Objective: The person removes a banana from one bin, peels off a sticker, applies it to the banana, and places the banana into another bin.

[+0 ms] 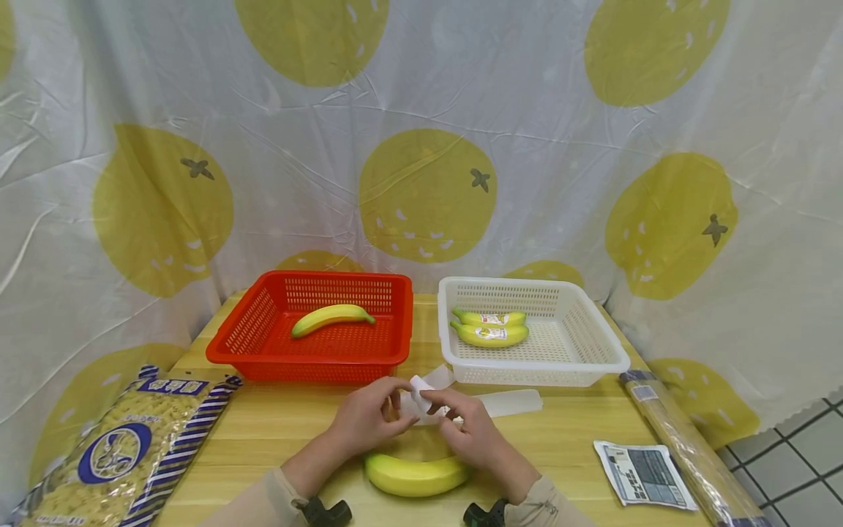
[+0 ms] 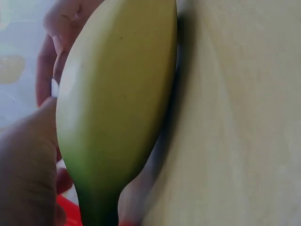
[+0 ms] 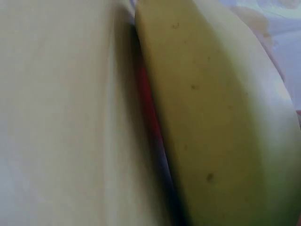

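Over the table's front middle, my left hand (image 1: 370, 417) and right hand (image 1: 469, 428) meet at a small curled piece of a white paper strip (image 1: 421, 385). Fingers of both hands pinch it, its edge sticking up between them. Just below lies a yellow banana (image 1: 416, 476) with a greenish end, bare of any label on the side that shows. It fills much of the left wrist view, with part of the left hand (image 2: 28, 160) behind it. In the right wrist view the same banana (image 3: 211, 113) hides the right hand. More white paper strip (image 1: 510, 402) lies flat behind the hands.
A red basket (image 1: 309, 369) at the back left contains one banana (image 1: 332, 318). In the white basket (image 1: 533, 375) at the back right are two bananas (image 1: 490, 335) with labels. A pasta bag (image 1: 132, 446) lies left; a small packet (image 1: 644, 474) and a long package (image 1: 688, 446) lie right.
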Demonstrator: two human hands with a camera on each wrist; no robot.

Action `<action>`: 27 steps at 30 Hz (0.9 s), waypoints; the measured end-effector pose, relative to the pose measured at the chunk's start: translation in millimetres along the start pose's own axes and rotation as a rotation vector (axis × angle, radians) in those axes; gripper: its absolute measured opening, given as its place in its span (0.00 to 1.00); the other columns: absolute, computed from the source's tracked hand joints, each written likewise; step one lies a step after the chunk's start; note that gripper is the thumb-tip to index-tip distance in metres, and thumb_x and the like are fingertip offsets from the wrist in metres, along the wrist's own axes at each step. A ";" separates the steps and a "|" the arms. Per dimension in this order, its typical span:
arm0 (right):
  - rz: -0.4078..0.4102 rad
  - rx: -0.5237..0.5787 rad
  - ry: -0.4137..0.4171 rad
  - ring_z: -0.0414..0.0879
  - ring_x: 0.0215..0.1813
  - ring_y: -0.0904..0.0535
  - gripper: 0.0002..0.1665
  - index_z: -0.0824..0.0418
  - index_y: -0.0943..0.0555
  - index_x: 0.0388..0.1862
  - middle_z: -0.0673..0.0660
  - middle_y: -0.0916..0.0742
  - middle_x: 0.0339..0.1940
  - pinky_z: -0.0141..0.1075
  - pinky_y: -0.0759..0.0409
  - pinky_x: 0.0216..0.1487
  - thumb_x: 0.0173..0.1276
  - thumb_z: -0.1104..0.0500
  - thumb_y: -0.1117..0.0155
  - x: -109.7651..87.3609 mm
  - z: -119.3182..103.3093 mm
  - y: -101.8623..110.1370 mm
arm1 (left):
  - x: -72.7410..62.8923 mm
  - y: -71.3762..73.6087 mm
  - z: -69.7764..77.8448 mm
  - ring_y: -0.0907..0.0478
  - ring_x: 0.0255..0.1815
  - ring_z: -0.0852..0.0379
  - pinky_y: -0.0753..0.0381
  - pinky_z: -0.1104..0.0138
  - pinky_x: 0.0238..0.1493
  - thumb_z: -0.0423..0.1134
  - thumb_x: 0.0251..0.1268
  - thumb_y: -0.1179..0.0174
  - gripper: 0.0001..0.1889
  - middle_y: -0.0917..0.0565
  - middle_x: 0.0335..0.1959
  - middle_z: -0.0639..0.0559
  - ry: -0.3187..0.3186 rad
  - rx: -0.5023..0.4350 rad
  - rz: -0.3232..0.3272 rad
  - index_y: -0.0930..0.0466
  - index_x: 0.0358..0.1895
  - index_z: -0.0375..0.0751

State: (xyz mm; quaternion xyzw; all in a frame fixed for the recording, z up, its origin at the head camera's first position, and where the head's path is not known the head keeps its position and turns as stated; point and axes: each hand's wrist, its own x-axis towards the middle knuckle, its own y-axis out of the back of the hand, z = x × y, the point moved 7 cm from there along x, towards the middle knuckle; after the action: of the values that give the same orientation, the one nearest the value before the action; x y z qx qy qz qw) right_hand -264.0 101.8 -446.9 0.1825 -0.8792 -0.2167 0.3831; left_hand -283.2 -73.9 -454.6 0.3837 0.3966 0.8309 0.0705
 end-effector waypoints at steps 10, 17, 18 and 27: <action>-0.111 0.117 0.021 0.55 0.53 0.16 0.34 0.61 0.25 0.72 0.59 0.14 0.63 0.37 0.16 0.43 0.65 0.70 0.44 -0.2 -7.6 -11.3 | -3.5 10.3 11.7 0.28 0.22 0.69 0.35 0.85 0.25 0.46 0.52 0.20 0.17 0.18 0.31 0.58 -0.212 -0.050 0.154 0.16 0.43 0.51; 0.001 0.075 -0.023 0.50 0.45 0.15 0.35 0.62 0.29 0.76 0.61 0.11 0.49 0.35 0.17 0.40 0.69 0.69 0.38 0.3 -3.1 -3.5 | -3.3 13.0 8.6 0.26 0.22 0.68 0.28 0.81 0.25 0.31 0.58 0.26 0.10 0.17 0.29 0.62 -0.175 -0.142 0.226 0.13 0.38 0.52; 0.039 0.063 -0.047 0.48 0.44 0.15 0.34 0.63 0.28 0.75 0.60 0.12 0.47 0.35 0.17 0.39 0.70 0.68 0.37 0.5 -1.4 -1.0 | -3.4 13.2 7.0 0.26 0.22 0.69 0.27 0.80 0.25 0.31 0.59 0.27 0.10 0.16 0.28 0.61 -0.148 -0.182 0.232 0.13 0.38 0.51; 0.094 0.233 -0.337 0.38 0.41 0.17 0.12 0.61 0.14 0.51 0.59 0.10 0.41 0.34 0.15 0.39 0.71 0.61 0.30 -0.8 15.7 -0.6 | -8.1 5.0 -4.0 0.22 0.18 0.52 0.27 0.70 0.18 0.31 0.70 0.35 0.04 0.18 0.19 0.39 0.224 -0.681 0.112 0.11 0.37 0.40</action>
State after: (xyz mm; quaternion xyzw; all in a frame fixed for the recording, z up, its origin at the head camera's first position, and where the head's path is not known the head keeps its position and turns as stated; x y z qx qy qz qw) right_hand -275.2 105.5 -457.3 0.1455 -0.9575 -0.1231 0.2166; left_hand -279.4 -83.1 -457.2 0.2661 0.0809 0.9548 0.1045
